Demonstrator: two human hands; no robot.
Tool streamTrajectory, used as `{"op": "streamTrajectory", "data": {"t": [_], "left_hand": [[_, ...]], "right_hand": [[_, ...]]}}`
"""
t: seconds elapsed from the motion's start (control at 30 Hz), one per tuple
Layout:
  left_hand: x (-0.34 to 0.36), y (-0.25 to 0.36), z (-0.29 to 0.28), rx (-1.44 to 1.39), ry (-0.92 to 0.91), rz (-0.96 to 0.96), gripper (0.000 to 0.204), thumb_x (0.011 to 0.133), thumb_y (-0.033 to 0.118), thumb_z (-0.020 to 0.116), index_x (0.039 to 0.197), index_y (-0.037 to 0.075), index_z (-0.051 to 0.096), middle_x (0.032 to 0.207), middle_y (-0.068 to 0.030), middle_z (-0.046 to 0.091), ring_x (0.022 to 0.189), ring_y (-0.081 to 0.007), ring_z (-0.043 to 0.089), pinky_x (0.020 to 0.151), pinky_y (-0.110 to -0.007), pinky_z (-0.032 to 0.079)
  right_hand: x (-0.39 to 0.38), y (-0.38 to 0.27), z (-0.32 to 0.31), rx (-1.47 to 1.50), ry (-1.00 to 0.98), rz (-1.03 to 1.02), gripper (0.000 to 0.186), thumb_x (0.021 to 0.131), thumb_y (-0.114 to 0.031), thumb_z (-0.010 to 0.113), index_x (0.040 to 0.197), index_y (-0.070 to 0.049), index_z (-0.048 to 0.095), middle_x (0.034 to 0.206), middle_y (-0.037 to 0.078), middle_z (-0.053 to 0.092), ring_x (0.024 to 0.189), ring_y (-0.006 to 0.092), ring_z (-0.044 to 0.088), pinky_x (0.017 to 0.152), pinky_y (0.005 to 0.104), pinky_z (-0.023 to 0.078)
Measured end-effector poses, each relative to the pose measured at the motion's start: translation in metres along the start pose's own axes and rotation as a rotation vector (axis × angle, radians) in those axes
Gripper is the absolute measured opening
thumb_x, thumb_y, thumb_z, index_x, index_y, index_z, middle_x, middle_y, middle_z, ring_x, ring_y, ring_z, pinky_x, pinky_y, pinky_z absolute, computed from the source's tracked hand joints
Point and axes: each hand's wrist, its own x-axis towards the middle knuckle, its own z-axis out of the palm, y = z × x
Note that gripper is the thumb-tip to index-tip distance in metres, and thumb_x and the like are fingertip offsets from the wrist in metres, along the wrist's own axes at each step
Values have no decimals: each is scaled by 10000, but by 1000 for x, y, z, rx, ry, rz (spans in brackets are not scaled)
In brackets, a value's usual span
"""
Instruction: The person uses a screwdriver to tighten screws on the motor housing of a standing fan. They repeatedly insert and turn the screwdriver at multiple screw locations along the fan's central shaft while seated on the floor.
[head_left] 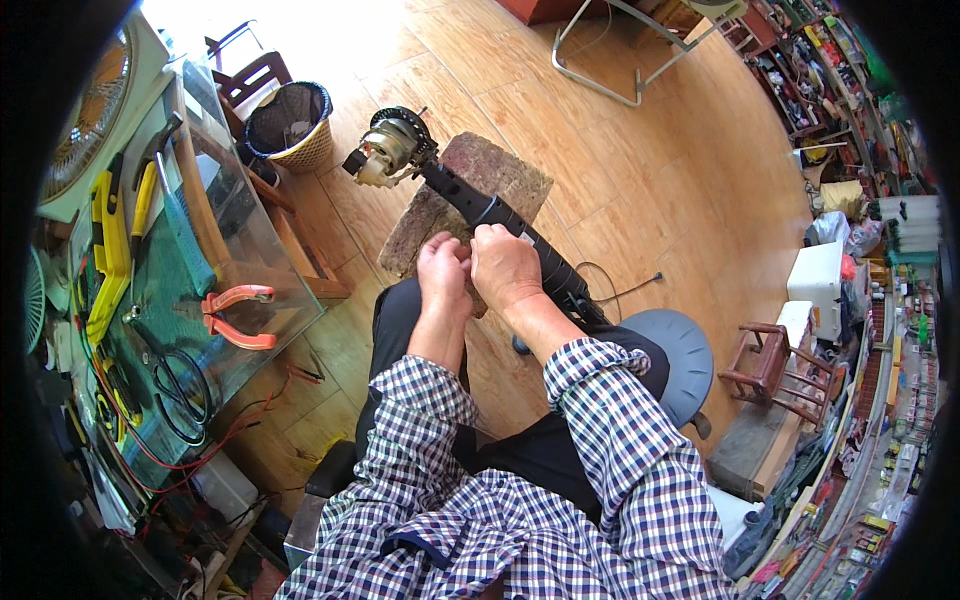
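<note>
The left hand (pixel 443 272) and right hand (pixel 505 268) were close together, fingers curled; anything pinched between them was hidden, so whether they held something could not be told. The long black tool (pixel 547 257) slanted across a rough block (pixel 507 168), partly covered by the right hand

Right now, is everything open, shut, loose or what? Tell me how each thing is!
Left hand: fingers curled
Right hand: fingers curled, close beside the left
Motor: uncovered, insides showing
Black shaft: slanting, motor at its far end
Orange-handled pliers: handles spread open
Black-handled scissors: lying down, blades hard to see
Basket: upright, open-topped, dark-lined
Black cable: end loose
</note>
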Motion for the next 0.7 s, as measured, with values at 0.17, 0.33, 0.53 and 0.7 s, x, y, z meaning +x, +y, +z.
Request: {"op": "streamTrajectory", "data": {"t": [0.17, 0.33, 0.53, 0.7], "left_hand": [[31, 29, 5, 176, -20, 74, 422, 1000, 118, 620, 1401, 6, 553, 1070, -83, 650, 956, -196, 643, 754, -322, 534], [59, 10, 5, 138, -124, 32, 438, 985, 91, 622, 1406, -8, 553, 1044, -82, 662, 911, -193, 653, 730, -339, 538], [39, 15, 21, 92, -177, -45, 311, 979, 25, 521, 1272, 4, 622, 946, -74, 660, 704, -178, 619, 620, -329, 535], [45, 9, 17, 0, -172, -90, 263, 989, 43, 528, 1225, 21, 642, 991, -78, 684, 791, -193, 650, 673, -341, 547]], "right_hand": [[0, -6, 4, 325, 122, 344, 247, 977, -225, 631, 919, 10, 681, 929, 263, 726, 903, 469, 718, 805, 542, 572], [0, -8, 11, 510, 240, 431, 259, 976, -206, 618, 899, 33, 679, 908, 284, 724, 906, 474, 715, 811, 543, 571], [-13, -4, 5, 318, 188, 220, 213, 975, -179, 595, 956, 18, 673, 965, 253, 724, 892, 448, 712, 774, 554, 573], [-25, 9, 5, 416, 347, 143, 158, 965, -166, 634, 1008, -24, 689, 964, 217, 724, 900, 437, 704, 762, 521, 574]]}}
